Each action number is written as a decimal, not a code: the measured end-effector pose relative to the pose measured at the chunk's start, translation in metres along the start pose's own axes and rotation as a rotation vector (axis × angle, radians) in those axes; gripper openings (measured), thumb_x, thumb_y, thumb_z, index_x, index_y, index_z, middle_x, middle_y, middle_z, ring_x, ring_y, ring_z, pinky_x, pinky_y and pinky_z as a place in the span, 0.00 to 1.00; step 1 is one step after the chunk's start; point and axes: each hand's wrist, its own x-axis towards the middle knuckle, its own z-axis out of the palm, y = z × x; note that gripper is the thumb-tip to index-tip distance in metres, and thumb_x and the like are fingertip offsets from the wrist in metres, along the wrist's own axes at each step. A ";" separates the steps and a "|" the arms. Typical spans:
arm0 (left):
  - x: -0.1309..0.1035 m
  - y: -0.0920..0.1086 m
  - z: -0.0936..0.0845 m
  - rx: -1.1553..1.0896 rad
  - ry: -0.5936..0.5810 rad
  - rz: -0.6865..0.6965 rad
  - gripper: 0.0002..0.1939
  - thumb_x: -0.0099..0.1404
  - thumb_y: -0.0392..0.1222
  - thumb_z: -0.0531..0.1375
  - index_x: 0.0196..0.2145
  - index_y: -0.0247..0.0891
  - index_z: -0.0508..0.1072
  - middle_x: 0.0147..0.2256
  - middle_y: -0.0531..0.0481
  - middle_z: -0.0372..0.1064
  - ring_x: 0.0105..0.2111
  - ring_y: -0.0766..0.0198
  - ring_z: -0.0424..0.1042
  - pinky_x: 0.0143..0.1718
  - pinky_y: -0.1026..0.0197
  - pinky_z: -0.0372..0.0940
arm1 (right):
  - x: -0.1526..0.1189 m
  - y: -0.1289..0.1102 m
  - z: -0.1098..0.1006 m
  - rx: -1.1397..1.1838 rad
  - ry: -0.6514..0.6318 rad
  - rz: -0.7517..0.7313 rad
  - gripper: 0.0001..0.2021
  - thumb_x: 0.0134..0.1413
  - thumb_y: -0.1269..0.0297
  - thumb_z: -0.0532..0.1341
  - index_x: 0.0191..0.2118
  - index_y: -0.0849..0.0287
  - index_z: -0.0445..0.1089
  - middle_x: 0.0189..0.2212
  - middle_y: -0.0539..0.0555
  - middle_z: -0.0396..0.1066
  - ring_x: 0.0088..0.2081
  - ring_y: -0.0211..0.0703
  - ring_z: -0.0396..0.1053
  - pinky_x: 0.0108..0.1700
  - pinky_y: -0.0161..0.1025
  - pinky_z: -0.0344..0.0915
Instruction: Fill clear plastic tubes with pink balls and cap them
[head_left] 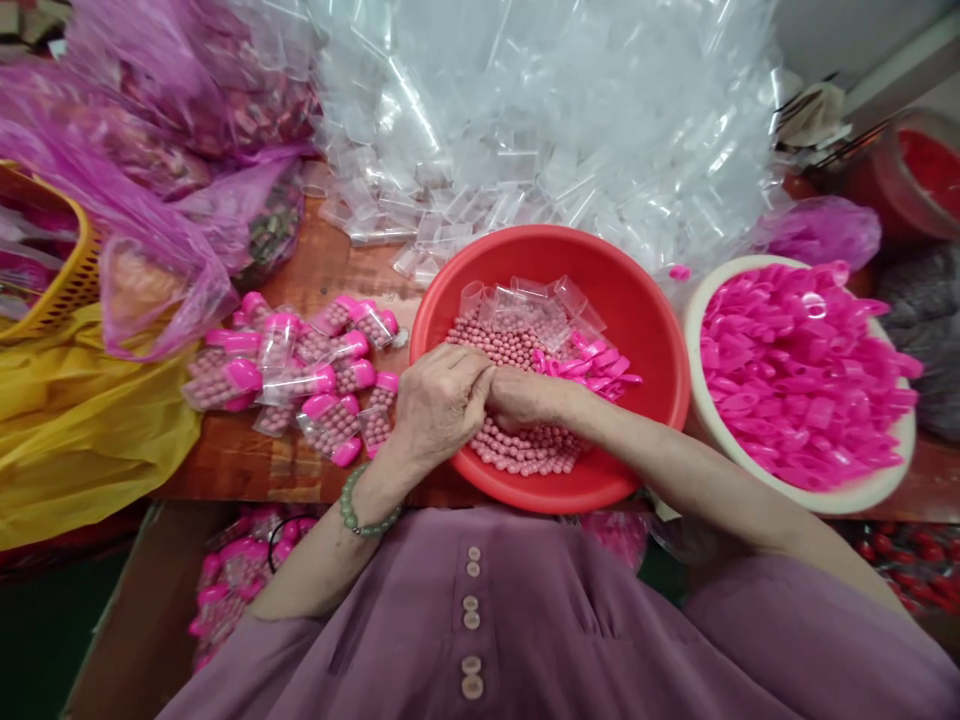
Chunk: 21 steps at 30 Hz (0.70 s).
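Observation:
My left hand (442, 402) is closed over the left side of a red basin (664, 400), its fingers curled; whatever it grips is hidden. Pressed against it, my right hand (517, 393) is bent inward and looks curled too, with its fingertips out of sight. Below both hands, strings of pink beads (525, 450) lie in the basin. Clear plastic tubes (517, 305) and bright pink plastic caps (600, 368) rest on the beads towards the back and right. Left of the basin is a pile of clear tubes filled with beads and fitted with pink caps (330, 425).
A cream tub (697, 370) heaped with pink caps stands at the right. Behind the basin rises a large heap of clear tubes (570, 130). Purple bags (172, 170), a yellow basket (82, 265) and a yellow bag (90, 440) crowd the left. A box with more filled tubes (232, 570) sits below the table edge.

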 end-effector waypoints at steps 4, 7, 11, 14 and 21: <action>0.000 0.001 -0.003 -0.015 0.001 -0.024 0.13 0.69 0.37 0.52 0.41 0.32 0.75 0.42 0.41 0.77 0.43 0.56 0.75 0.48 0.55 0.70 | -0.010 0.010 -0.011 0.337 0.033 -0.023 0.11 0.44 0.76 0.65 0.37 0.66 0.74 0.31 0.51 0.74 0.33 0.39 0.67 0.38 0.34 0.64; 0.002 0.000 -0.013 -0.132 -0.083 -0.084 0.18 0.70 0.39 0.51 0.53 0.30 0.70 0.54 0.36 0.70 0.55 0.55 0.70 0.58 0.51 0.65 | -0.022 0.013 -0.025 0.498 0.123 -0.010 0.11 0.47 0.70 0.67 0.40 0.64 0.74 0.31 0.49 0.73 0.33 0.38 0.67 0.39 0.35 0.65; 0.011 -0.005 -0.024 -0.394 -0.281 -0.197 0.32 0.66 0.45 0.57 0.64 0.30 0.57 0.65 0.34 0.56 0.65 0.50 0.58 0.66 0.46 0.53 | -0.039 0.012 -0.050 0.569 0.292 -0.042 0.17 0.49 0.64 0.69 0.46 0.62 0.74 0.36 0.51 0.74 0.37 0.39 0.68 0.43 0.37 0.65; 0.021 -0.007 -0.022 -0.710 -0.380 -0.253 0.35 0.63 0.49 0.61 0.64 0.34 0.59 0.64 0.37 0.57 0.65 0.48 0.58 0.66 0.46 0.53 | -0.045 0.008 -0.068 0.573 0.371 -0.104 0.17 0.50 0.60 0.69 0.45 0.61 0.75 0.40 0.53 0.73 0.41 0.41 0.69 0.47 0.40 0.66; 0.031 -0.003 -0.014 -1.166 -0.361 -0.441 0.24 0.60 0.47 0.66 0.51 0.32 0.73 0.48 0.41 0.74 0.50 0.54 0.72 0.54 0.55 0.65 | -0.055 0.005 -0.084 0.648 0.453 -0.041 0.25 0.47 0.54 0.70 0.52 0.58 0.73 0.43 0.53 0.74 0.40 0.40 0.70 0.44 0.39 0.68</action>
